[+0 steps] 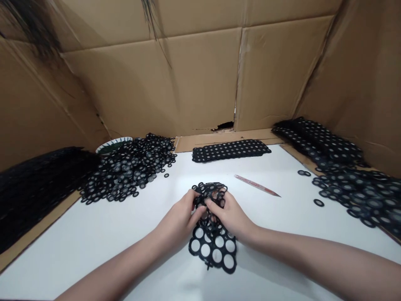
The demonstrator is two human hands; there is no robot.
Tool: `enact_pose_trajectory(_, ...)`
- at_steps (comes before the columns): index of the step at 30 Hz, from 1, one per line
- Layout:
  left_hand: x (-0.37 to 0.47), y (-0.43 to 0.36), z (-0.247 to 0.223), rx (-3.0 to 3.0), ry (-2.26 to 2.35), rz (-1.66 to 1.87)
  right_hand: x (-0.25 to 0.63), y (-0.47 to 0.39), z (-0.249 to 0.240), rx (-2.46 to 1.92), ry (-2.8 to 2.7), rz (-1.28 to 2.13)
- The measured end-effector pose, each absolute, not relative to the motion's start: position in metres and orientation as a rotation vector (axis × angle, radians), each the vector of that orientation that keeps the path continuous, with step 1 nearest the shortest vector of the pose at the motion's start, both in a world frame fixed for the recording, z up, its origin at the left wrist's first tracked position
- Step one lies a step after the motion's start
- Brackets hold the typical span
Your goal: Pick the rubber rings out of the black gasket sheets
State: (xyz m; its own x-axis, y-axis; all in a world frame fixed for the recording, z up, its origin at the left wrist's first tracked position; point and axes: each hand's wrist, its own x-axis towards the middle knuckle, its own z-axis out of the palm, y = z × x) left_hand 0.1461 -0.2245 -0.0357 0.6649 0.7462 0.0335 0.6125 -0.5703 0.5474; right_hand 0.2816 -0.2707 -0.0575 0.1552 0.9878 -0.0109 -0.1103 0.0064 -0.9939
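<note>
A black sheet with rows of round holes is bunched up between my two hands at the centre, its lower part hanging toward me over the white table. My left hand grips the sheet's left side, thumb on top. On the right side, my right hand is closed on the same sheet, its thumb lying across the crumpled part. The fingertips of both hands are partly hidden behind the black material. Beyond the hands, to the right, lies a red and clear pointed tool.
A pile of black rings lies at the left, before a patterned dish. A flat stack of perforated sheets is at the back. More rings and sheets lie right; dark sheets lie far left. Cardboard walls surround the table.
</note>
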Motion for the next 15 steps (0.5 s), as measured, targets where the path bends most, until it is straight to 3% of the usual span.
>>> enact_pose_trajectory(5, 0.145, -0.216, -0.034, 2.381, 1.157, 0.406, 0.28, -0.273, -0.061, -1.242, -1.06, 1.171)
enact_pose_trajectory(10, 0.135, -0.188, -0.027, 2.286, 1.5, 0.949, 0.28, -0.272, -0.066, -1.231, -0.991, 1.24)
enact_pose_trajectory(15, 0.137, -0.191, -0.043, 2.668, 1.317, 0.739, 0.281, -0.27, -0.065, -1.238, -1.02, 1.197)
